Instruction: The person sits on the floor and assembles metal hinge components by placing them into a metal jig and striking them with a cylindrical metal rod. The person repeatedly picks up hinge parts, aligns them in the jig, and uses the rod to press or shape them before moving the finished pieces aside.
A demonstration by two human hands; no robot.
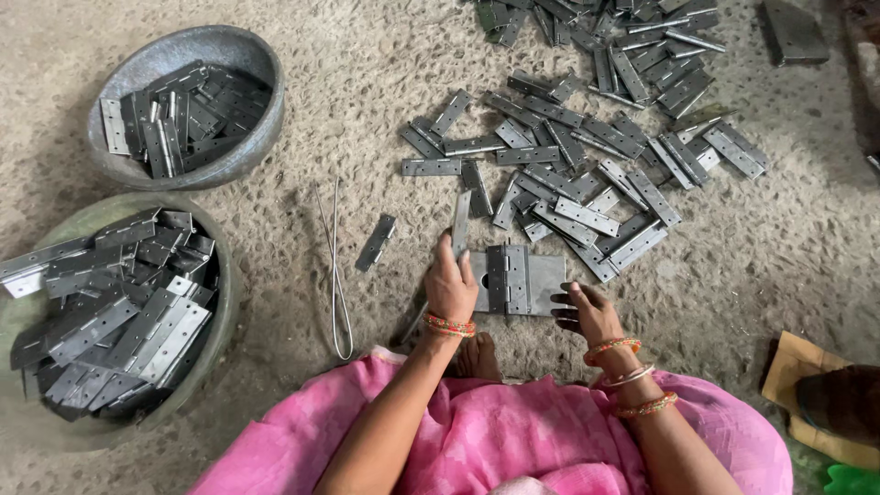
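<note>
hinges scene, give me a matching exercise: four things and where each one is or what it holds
Things:
1. left hand
2. right hand
3. upper bowl
4. bent wire

Places:
a. resting on the flat block's right edge
b. on the floor between the bowls and the hands
c. far left, filled with hinges
d. holding one hinge upright

Pairs: 1-d, 2-a, 3-c, 4-b

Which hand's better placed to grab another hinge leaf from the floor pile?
Right, probably. The right hand is free beside the metal block, near the floor pile. The left hand already grips an upright hinge leaf.
</note>
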